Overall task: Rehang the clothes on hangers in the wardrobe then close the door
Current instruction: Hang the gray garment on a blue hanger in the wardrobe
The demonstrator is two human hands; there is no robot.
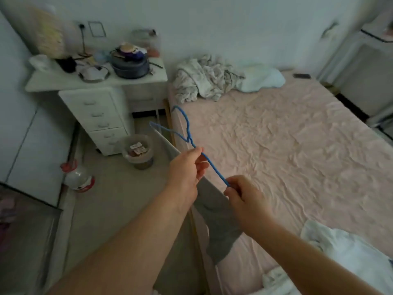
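A thin blue hanger (pixel 187 133) is held out over the left edge of the bed, its hook pointing away from me. A grey garment (pixel 214 220) hangs from it, down past the bed edge. My left hand (pixel 187 169) grips the hanger near its neck. My right hand (pixel 242 194) pinches the hanger's near end together with the grey cloth. White clothes (pixel 344 248) lie on the bed at the lower right. The wardrobe (pixel 27 145) with white doors stands at the far left.
A bed with a pink sheet (pixel 287 141) fills the right side, a crumpled blanket (pixel 204 79) and a pillow (pixel 261 78) at its head. A cluttered white desk with drawers (pixel 100 116), a waste bin (pixel 138 152) and a plastic jug (pixel 78 177) stand on the left.
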